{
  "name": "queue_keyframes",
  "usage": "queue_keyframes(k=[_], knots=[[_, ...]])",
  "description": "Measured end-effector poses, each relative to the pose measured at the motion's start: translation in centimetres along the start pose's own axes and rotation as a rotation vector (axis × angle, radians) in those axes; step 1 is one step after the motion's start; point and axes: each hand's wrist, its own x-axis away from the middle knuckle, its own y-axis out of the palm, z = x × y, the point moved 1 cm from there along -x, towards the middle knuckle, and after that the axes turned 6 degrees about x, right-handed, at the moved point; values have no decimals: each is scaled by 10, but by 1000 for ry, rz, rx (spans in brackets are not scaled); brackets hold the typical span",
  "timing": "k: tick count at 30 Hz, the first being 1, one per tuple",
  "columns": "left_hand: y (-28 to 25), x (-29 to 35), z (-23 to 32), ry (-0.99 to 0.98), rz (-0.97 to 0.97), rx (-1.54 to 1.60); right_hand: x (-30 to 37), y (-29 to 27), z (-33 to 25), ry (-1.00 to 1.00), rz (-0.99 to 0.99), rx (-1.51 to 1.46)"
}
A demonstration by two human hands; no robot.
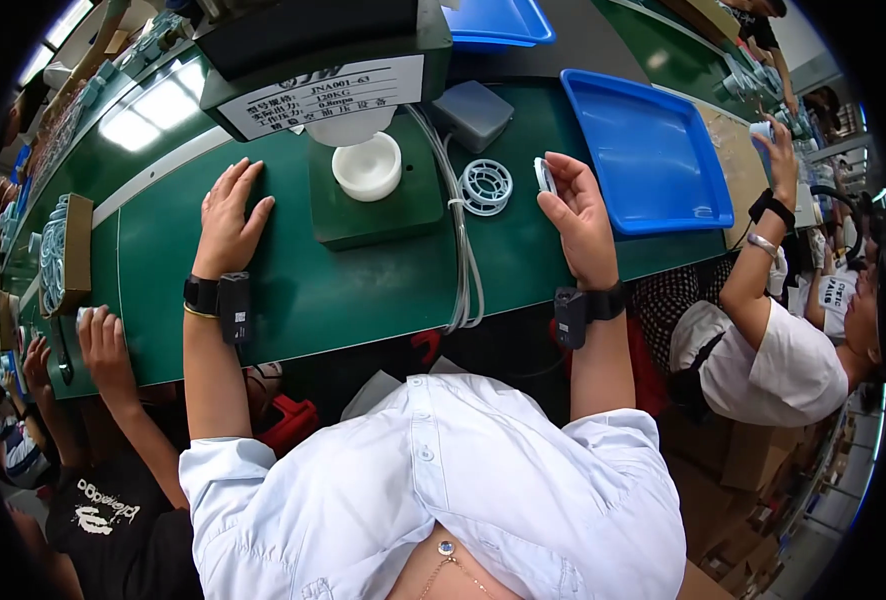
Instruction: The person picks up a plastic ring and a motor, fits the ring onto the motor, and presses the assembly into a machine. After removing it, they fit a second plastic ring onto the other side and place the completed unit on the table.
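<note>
My left hand (227,222) lies flat on the green table with its fingers stretched out, holding nothing. Between thumb and fingers, my right hand (585,225) pinches a small white round part (543,175), seen nearly edge-on. Left of that hand a pale blue spoked ring (486,187) rests on the tabletop. Between my hands stands the dark green base (375,228) of a press, carrying a white round cup-shaped fixture (367,168). Right above the fixture hangs the white press head (351,127), partly hidden by the labelled machine body (323,85).
Grey cables (460,240) run down the table beside the press. A blue tray (653,155) lies beyond my right hand, and a grey lidded box (474,110) stands behind the ring. Co-workers sit on both sides. A cardboard box of pale blue rings (63,255) is at left.
</note>
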Motion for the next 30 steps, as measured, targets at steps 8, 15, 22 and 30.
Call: queue_keyframes(k=[8, 15, 22, 30], knots=[[5, 8, -5, 26, 64, -37, 4, 2, 2, -11, -44, 11], [-4, 17, 35, 16, 121, 179, 10, -24, 11, -36, 5, 73], [-76, 73, -15, -234, 621, -287, 9, -18, 11, -34, -45, 104], [-73, 102, -34, -510, 371, 318, 9, -20, 5, -40, -40, 132]])
